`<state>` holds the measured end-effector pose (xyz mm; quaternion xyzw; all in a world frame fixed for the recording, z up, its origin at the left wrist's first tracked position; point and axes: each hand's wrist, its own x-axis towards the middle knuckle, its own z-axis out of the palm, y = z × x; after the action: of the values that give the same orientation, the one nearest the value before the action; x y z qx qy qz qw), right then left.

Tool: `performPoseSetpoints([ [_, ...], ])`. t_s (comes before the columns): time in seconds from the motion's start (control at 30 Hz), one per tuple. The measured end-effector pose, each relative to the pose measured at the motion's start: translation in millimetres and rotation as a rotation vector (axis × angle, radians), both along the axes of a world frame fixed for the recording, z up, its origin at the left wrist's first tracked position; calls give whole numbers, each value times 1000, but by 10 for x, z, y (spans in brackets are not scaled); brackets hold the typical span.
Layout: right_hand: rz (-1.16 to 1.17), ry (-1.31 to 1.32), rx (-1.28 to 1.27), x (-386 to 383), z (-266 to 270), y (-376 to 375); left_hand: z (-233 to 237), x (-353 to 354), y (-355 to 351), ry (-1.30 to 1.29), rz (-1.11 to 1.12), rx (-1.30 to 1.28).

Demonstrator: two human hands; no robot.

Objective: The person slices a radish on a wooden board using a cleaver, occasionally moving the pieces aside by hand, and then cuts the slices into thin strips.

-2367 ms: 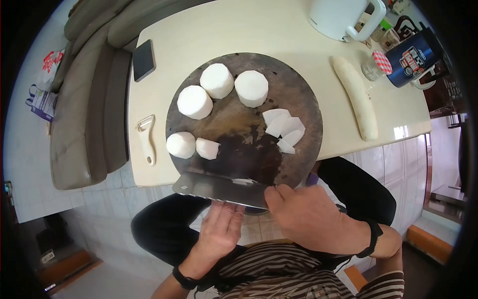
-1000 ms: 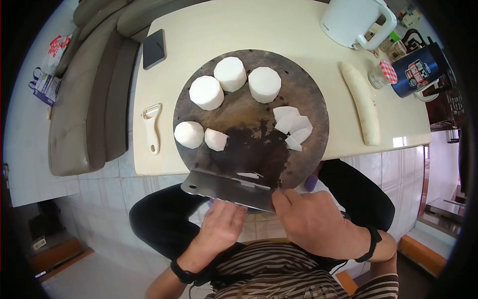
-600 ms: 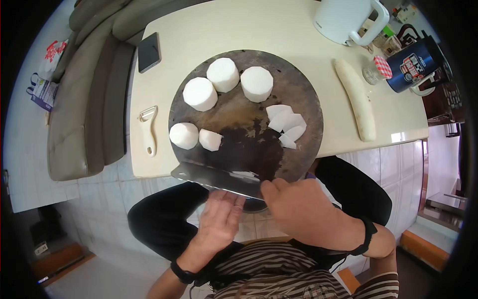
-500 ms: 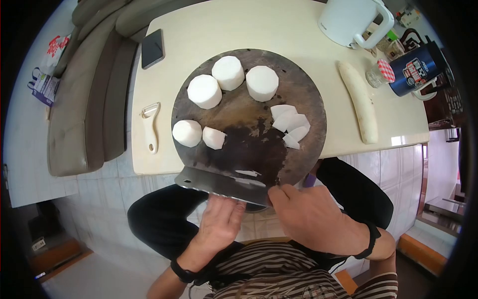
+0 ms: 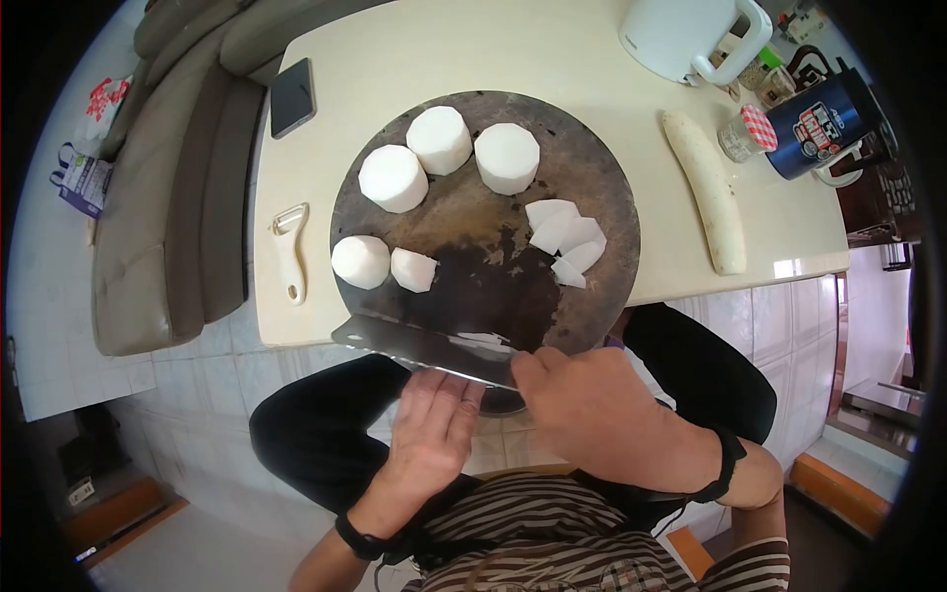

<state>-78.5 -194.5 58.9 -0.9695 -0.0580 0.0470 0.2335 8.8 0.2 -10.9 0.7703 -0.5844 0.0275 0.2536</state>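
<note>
My right hand (image 5: 612, 419) is wrapped round the handle of a broad cleaver (image 5: 424, 352), whose blade lies across the near edge of a round dark cutting board (image 5: 483, 222). Close against the blade's near edge is my left hand (image 5: 434, 424), fingers pressed together. Its fingertips, and whatever they touch, are hidden by the blade. White streaks show on the blade's surface. On the board stand thick peeled white radish chunks (image 5: 393, 179), with a smaller radish piece (image 5: 413, 269) beside one of them. Several thin radish slices (image 5: 567, 237) overlap at the board's right.
A whole peeled radish (image 5: 705, 192) lies right of the board. A peeler (image 5: 289, 254) and a phone (image 5: 293, 98) lie on the left. Behind stand a white kettle (image 5: 671, 39), a checked-lid jar (image 5: 747, 134) and a blue flask (image 5: 827, 123). My knees are below the table edge.
The cleaver and both hands have moved slightly away from my body, towards the board's middle. The whole view has shifted a little. The radish pieces keep their places on the board.
</note>
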Motion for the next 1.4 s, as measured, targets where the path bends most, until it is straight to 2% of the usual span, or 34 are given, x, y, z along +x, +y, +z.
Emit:
performPoseSetpoints([
  [0.17,-29,-5,4,-113,112,-8,-63,-26,78,47,0,8],
  [0.53,-9,-37,42,41,-21,71,-41,-24,45,43,0,-23],
  [0.77,-13,-22,36,-74,86,-3,-18,-7,20,-34,5,-46],
  [0.87,-4,6,-42,-103,82,38,-49,-14,55,2,-29,-68],
  [0.97,-10,0,-40,-82,71,75,-38,-54,83,95,4,15],
  [1.17,-23,-70,12,30,-66,89,-6,-40,16,46,12,-18],
  [1.23,-38,-64,15,8,-31,29,22,-30,5,-20,23,-8],
  [1.4,8,2,3,-52,142,-17,-28,-33,38,8,16,-44],
])
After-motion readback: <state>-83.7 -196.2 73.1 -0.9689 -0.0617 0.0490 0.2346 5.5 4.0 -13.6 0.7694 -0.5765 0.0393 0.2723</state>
